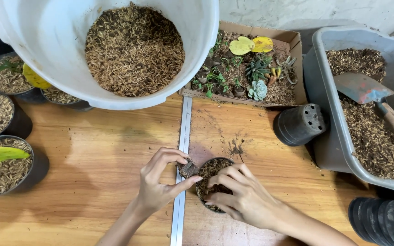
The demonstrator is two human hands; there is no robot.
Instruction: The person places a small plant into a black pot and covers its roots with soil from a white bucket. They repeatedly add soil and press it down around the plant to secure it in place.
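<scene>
Bare tabletop (101, 150) lies open left of and behind the hands, hemmed in by a white bucket (46, 54) overhanging the far side, filled black pots (5, 164) at the left edge, a cardboard box (292, 41) of succulents behind, and a toppled pot stack (299, 124) against the grey tub (338, 146) at right.

Small pot (211, 175) sits on table (92, 182) btwn both hands, left hand (158, 182) just left of it, right hand (242, 196) on it. Bucket (46, 45) behind-left, plant box (247, 68) behind, tub (343, 136) w/ trowel (365, 91) right.
</scene>
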